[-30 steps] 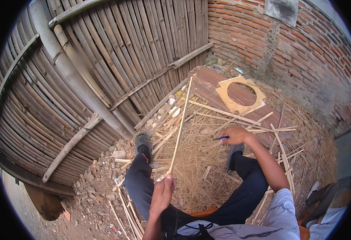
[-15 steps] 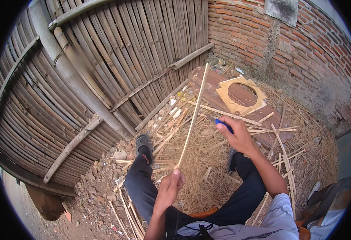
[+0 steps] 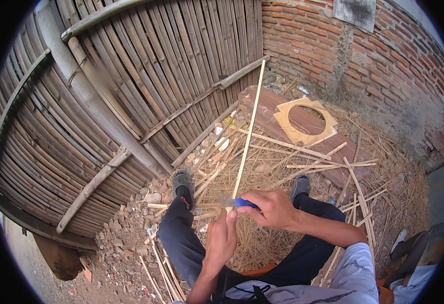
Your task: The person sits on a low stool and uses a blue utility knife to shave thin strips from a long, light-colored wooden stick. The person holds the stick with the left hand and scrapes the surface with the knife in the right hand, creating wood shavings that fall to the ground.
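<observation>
My left hand (image 3: pixel 221 239) is closed round the near end of a long, pale bamboo strip (image 3: pixel 250 129), which points up and away toward the corner of the fence and wall. In my right hand (image 3: pixel 272 209) is a knife with a blue handle (image 3: pixel 244 203). Its grey blade (image 3: pixel 227 202) lies across the strip just beyond my left thumb, touching it or very close. My two hands are almost together, above the straw between my knees.
A reddish-brown board (image 3: pixel 265 109) bears a yellowish square piece with a round hole (image 3: pixel 279 119). Loose bamboo strips (image 3: pixel 359 195) lie right, more by my left leg. A bamboo fence (image 3: pixel 146 71) stands left, a brick wall (image 3: pixel 308 45) behind. Another person's leg (image 3: pixel 407 253) shows at lower right.
My right hand has come down and left with the knife, from beside the strip to its near end by my left hand. The strip now stands slightly more upright, its tip higher in view.
</observation>
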Action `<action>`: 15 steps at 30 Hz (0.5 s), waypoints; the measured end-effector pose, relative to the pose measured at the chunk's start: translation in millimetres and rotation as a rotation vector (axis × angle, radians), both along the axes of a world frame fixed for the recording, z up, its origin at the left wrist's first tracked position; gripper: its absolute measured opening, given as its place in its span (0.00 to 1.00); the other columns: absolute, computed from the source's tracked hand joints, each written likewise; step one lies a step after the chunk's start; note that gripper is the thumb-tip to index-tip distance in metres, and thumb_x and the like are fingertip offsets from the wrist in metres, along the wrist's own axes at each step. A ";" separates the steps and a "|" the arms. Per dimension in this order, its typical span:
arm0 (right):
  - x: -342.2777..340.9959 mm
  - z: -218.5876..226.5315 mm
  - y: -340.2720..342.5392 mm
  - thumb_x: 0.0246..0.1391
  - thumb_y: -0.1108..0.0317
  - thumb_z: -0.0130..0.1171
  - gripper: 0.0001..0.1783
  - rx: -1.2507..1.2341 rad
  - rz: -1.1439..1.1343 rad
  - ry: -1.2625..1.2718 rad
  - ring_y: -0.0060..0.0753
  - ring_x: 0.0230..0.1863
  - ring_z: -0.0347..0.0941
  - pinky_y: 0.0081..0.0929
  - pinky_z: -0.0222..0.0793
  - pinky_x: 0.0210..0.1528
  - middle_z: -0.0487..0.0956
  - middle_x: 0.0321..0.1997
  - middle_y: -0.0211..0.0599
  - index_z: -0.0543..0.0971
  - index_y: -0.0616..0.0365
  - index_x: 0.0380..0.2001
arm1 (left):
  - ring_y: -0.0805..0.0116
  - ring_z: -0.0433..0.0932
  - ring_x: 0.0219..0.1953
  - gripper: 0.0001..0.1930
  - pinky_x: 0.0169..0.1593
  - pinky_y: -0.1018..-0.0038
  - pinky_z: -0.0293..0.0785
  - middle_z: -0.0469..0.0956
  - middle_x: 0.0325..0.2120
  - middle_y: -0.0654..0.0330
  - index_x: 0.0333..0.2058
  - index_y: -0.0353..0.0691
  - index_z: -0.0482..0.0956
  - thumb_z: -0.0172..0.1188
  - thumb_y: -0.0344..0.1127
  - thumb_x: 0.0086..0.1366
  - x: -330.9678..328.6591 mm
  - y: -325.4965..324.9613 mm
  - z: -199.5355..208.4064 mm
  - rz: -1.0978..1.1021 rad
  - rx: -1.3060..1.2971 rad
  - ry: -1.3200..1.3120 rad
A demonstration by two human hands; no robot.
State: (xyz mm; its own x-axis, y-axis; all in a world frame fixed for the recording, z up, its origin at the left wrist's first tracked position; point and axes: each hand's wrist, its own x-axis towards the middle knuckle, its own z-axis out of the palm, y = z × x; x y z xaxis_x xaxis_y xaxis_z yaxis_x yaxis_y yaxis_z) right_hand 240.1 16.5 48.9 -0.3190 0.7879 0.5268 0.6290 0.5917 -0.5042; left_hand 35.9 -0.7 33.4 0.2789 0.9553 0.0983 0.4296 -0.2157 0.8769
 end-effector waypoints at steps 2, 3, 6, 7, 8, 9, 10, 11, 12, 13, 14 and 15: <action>-0.2 -2.3 0.5 0.65 0.56 0.70 0.16 -0.008 -0.005 0.015 0.45 0.27 0.85 0.37 0.78 0.27 0.87 0.33 0.40 0.85 0.57 0.45 | 0.32 0.78 0.24 0.20 0.30 0.46 0.66 0.73 0.20 0.38 0.49 0.30 0.79 0.45 0.42 0.86 1.5 -0.3 0.7 0.017 0.017 -0.002; 0.1 -2.7 0.4 0.65 0.55 0.70 0.16 -0.007 -0.011 0.010 0.45 0.27 0.85 0.37 0.78 0.26 0.87 0.33 0.40 0.85 0.57 0.45 | 0.32 0.78 0.25 0.20 0.30 0.46 0.66 0.73 0.20 0.37 0.48 0.30 0.79 0.45 0.42 0.86 1.7 -0.4 1.9 0.014 0.007 -0.004; 0.8 -3.5 2.3 0.65 0.54 0.69 0.16 0.008 -0.024 0.009 0.43 0.26 0.85 0.36 0.77 0.26 0.87 0.33 0.38 0.85 0.56 0.45 | 0.29 0.77 0.26 0.20 0.31 0.45 0.67 0.74 0.21 0.36 0.46 0.30 0.79 0.45 0.42 0.85 0.7 -0.7 1.8 0.011 -0.002 0.003; 1.9 -4.2 4.1 0.66 0.54 0.68 0.16 0.021 -0.026 0.018 0.42 0.26 0.84 0.36 0.77 0.25 0.87 0.33 0.36 0.85 0.54 0.45 | 0.28 0.77 0.27 0.20 0.31 0.44 0.67 0.74 0.21 0.35 0.46 0.30 0.78 0.45 0.42 0.85 -0.3 -0.6 -3.4 0.014 0.008 0.014; 2.9 -4.4 5.3 0.67 0.53 0.66 0.15 0.034 -0.029 0.026 0.42 0.26 0.84 0.36 0.76 0.24 0.87 0.33 0.35 0.85 0.53 0.45 | 0.27 0.77 0.28 0.20 0.32 0.44 0.67 0.75 0.22 0.34 0.45 0.30 0.78 0.45 0.42 0.85 -0.7 -0.4 -5.7 0.015 0.017 0.025; 3.4 -3.6 5.8 0.67 0.53 0.67 0.15 0.027 -0.032 0.020 0.41 0.26 0.84 0.36 0.76 0.24 0.87 0.33 0.35 0.85 0.53 0.45 | 0.26 0.77 0.28 0.19 0.32 0.43 0.67 0.75 0.22 0.34 0.45 0.29 0.78 0.45 0.42 0.85 -0.9 -0.3 -6.1 0.016 0.011 0.031; 3.8 -2.6 6.1 0.67 0.53 0.67 0.15 0.020 -0.035 0.013 0.41 0.26 0.84 0.35 0.76 0.24 0.87 0.33 0.34 0.85 0.53 0.44 | 0.25 0.77 0.28 0.19 0.32 0.43 0.67 0.75 0.22 0.34 0.44 0.29 0.78 0.45 0.41 0.85 -1.0 0.0 -5.7 0.017 0.006 0.036; 4.2 -1.7 6.3 0.66 0.53 0.67 0.15 0.013 -0.038 0.008 0.40 0.26 0.84 0.35 0.76 0.24 0.87 0.33 0.34 0.85 0.52 0.44 | 0.25 0.76 0.29 0.19 0.32 0.42 0.67 0.75 0.22 0.33 0.44 0.29 0.77 0.45 0.41 0.85 -0.9 0.1 -5.3 0.018 0.000 0.043; 4.4 -0.6 6.2 0.66 0.53 0.68 0.15 0.023 -0.045 -0.008 0.40 0.26 0.84 0.35 0.76 0.24 0.88 0.33 0.34 0.86 0.53 0.44 | 0.25 0.76 0.29 0.19 0.33 0.42 0.67 0.75 0.22 0.33 0.43 0.29 0.77 0.46 0.41 0.85 -1.2 0.2 -4.2 0.018 0.003 0.049; 4.5 0.6 6.0 0.66 0.53 0.68 0.15 0.033 -0.052 -0.024 0.40 0.26 0.84 0.35 0.76 0.24 0.88 0.33 0.34 0.86 0.53 0.43 | 0.25 0.77 0.29 0.19 0.33 0.41 0.67 0.75 0.22 0.33 0.43 0.28 0.77 0.46 0.41 0.85 -1.9 0.2 -2.7 0.019 0.006 0.055; 4.4 2.0 6.6 0.66 0.53 0.68 0.15 0.045 -0.058 -0.039 0.39 0.26 0.85 0.35 0.76 0.25 0.88 0.33 0.34 0.86 0.53 0.43 | 0.25 0.77 0.29 0.19 0.33 0.41 0.67 0.75 0.22 0.33 0.43 0.28 0.77 0.46 0.41 0.85 -3.1 0.5 -1.5 0.020 0.012 0.062; 5.8 0.3 9.4 0.66 0.53 0.68 0.15 0.062 -0.084 -0.037 0.40 0.26 0.84 0.35 0.76 0.25 0.88 0.33 0.35 0.86 0.54 0.43 | 0.25 0.77 0.29 0.19 0.33 0.41 0.67 0.74 0.22 0.33 0.42 0.28 0.77 0.46 0.41 0.85 -4.7 1.0 -2.0 0.017 0.013 0.081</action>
